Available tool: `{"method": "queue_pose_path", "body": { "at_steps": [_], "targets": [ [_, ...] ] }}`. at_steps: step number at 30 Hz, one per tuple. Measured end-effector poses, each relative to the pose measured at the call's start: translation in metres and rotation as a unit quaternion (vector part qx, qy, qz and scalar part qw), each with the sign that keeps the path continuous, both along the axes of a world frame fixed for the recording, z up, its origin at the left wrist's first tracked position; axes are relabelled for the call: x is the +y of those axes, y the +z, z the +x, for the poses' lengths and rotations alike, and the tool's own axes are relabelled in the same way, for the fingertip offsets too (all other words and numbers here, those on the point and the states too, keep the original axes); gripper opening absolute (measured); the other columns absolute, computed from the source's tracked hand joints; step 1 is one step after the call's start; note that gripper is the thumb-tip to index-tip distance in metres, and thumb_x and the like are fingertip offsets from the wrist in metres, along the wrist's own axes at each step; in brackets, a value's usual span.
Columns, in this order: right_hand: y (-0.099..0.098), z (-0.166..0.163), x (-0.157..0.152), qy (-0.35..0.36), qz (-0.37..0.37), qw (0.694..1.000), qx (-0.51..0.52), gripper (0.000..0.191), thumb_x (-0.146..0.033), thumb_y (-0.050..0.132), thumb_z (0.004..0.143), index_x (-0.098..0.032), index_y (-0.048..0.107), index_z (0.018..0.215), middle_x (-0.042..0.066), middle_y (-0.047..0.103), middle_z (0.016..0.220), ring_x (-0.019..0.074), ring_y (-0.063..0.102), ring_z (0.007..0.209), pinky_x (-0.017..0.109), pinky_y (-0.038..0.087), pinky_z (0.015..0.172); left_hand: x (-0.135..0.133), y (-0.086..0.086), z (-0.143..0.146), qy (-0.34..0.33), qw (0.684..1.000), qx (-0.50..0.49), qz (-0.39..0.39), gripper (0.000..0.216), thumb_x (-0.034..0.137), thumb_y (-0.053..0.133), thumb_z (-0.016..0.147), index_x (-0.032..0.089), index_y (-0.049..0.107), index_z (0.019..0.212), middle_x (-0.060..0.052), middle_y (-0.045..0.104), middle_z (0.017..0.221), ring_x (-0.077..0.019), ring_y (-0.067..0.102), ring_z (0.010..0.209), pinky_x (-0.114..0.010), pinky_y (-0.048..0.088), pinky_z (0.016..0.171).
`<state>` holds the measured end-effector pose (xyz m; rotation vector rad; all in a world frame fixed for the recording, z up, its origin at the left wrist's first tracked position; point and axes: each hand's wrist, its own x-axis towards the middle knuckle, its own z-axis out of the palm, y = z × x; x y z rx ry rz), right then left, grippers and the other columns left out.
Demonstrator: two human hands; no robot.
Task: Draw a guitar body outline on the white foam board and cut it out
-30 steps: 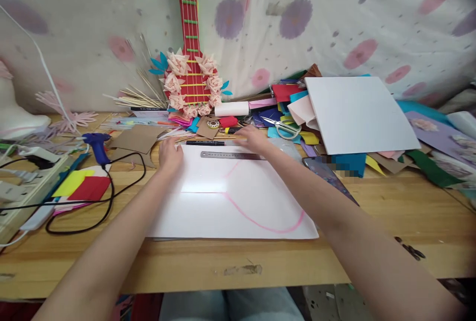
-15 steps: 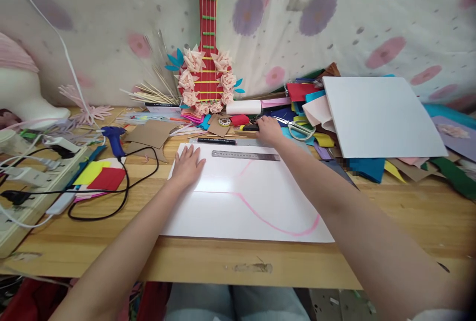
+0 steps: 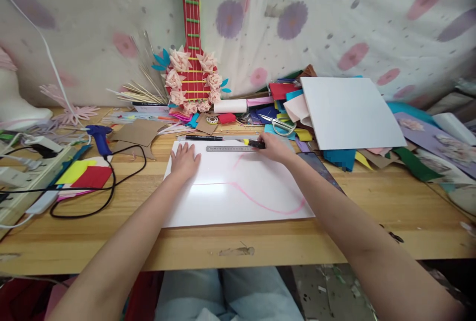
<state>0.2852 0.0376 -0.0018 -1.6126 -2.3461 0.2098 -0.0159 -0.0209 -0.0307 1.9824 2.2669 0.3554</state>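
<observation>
A large white sheet with a curved pink line drawn on it lies on the wooden table. My left hand rests flat on the sheet's far left corner, fingers spread. My right hand is closed around a black and yellow utility knife, held over the right end of a metal ruler that lies along the sheet's far edge. A black marker lies just beyond the ruler.
Scissors and a heap of coloured paper scraps sit behind the sheet, with a white board on the right. A red paper guitar with flowers leans on the wall. A blue glue gun, black cable and power strip lie left.
My right hand reached back into the clutter, picked up the utility knife and drew it toward the ruler's right end. My left hand stayed on the sheet's corner.
</observation>
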Motion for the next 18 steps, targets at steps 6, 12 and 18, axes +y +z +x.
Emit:
{"method": "queue_pose_path", "body": {
  "at_steps": [6,12,18],
  "targets": [
    [-0.002,-0.004,0.002,0.038,-0.006,0.998,-0.040,0.030,-0.034,0.061,0.075,-0.018,0.052,0.099,0.010,0.060,0.103,0.0230,0.055,0.096,0.029,0.040,0.071,0.011,0.000,0.016,0.010,1.000,-0.010,0.002,0.048,0.039,0.041,0.085,0.020,0.048,0.129,-0.013,0.033,0.146,-0.0322,0.022,0.137,-0.058,0.015,0.108],
    [0.001,-0.014,0.001,-0.006,0.012,0.998,-0.066,0.020,-0.028,0.054,0.080,-0.018,0.052,0.097,0.011,0.065,0.093,0.0244,0.058,0.084,0.030,0.036,0.065,0.016,-0.002,0.017,0.021,0.996,-0.076,0.035,0.049,0.036,0.051,0.081,0.017,0.049,0.126,-0.015,0.037,0.143,-0.0316,0.025,0.136,-0.056,0.013,0.110],
    [-0.002,-0.027,-0.007,0.002,-0.002,0.999,-0.039,0.019,-0.022,0.049,0.080,-0.020,0.053,0.098,0.010,0.065,0.101,0.0240,0.058,0.089,0.029,0.036,0.066,0.015,-0.003,-0.008,0.063,0.939,-0.298,0.163,0.040,0.025,0.048,0.079,0.018,0.056,0.118,-0.011,0.056,0.125,-0.0215,0.050,0.118,-0.037,0.037,0.102]
  ]
}}
